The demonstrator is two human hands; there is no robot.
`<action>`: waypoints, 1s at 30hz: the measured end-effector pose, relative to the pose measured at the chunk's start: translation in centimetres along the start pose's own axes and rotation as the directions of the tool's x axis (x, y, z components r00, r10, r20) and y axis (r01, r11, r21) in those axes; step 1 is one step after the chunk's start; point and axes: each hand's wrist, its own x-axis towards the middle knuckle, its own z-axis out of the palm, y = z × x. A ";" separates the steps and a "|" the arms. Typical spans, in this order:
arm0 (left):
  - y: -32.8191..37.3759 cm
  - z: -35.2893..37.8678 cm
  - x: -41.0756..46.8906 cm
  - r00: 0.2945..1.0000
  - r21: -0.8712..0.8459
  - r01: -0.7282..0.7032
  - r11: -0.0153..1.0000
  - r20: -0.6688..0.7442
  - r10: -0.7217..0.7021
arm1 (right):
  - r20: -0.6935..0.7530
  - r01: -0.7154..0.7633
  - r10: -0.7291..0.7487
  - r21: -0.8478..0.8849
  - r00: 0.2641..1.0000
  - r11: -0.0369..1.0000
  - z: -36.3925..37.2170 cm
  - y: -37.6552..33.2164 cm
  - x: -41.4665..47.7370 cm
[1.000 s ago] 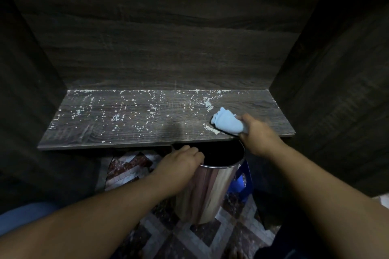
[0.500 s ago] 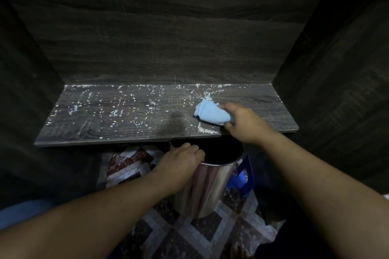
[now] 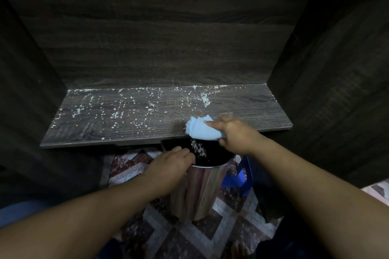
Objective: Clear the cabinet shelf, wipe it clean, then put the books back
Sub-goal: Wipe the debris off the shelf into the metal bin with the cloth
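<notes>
The dark wooden cabinet shelf [image 3: 126,128] holds no books and is strewn with white crumbs, mostly on its left and middle. My right hand [image 3: 235,134] grips a bunched light-blue cloth [image 3: 200,129] at the shelf's front edge, right of centre. White crumbs [image 3: 197,149] are falling off the edge into a shiny metal bin [image 3: 202,191] held just below the shelf. My left hand [image 3: 170,164] grips the bin's rim on its left side. No books are in view.
The cabinet's dark side walls [image 3: 336,90] and back panel [image 3: 168,48] close the shelf in on three sides. A blue plastic stool [image 3: 240,178] stands behind the bin on a patterned tile floor [image 3: 174,235].
My right hand drew the cloth from the middle of the shelf to its front edge, sweeping a pile of crumbs off into the bin. My left hand kept hold of the bin.
</notes>
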 end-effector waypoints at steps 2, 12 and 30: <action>0.2 0.0 -0.1 1.000 0.031 0.001 1.000 0.003 -0.001 | 0.019 0.014 -0.014 0.002 1.000 1.000 -0.2 -0.3 -0.3; -0.2 0.3 0.2 1.000 0.018 -0.006 1.000 -0.006 0.006 | -0.125 -0.112 0.108 -0.026 0.986 0.993 -1.1 -0.1 0.3; 0.2 -0.2 0.5 0.997 0.007 0.035 0.999 0.066 -0.035 | -0.020 -0.114 0.125 0.295 0.992 0.949 -2.5 -0.2 0.9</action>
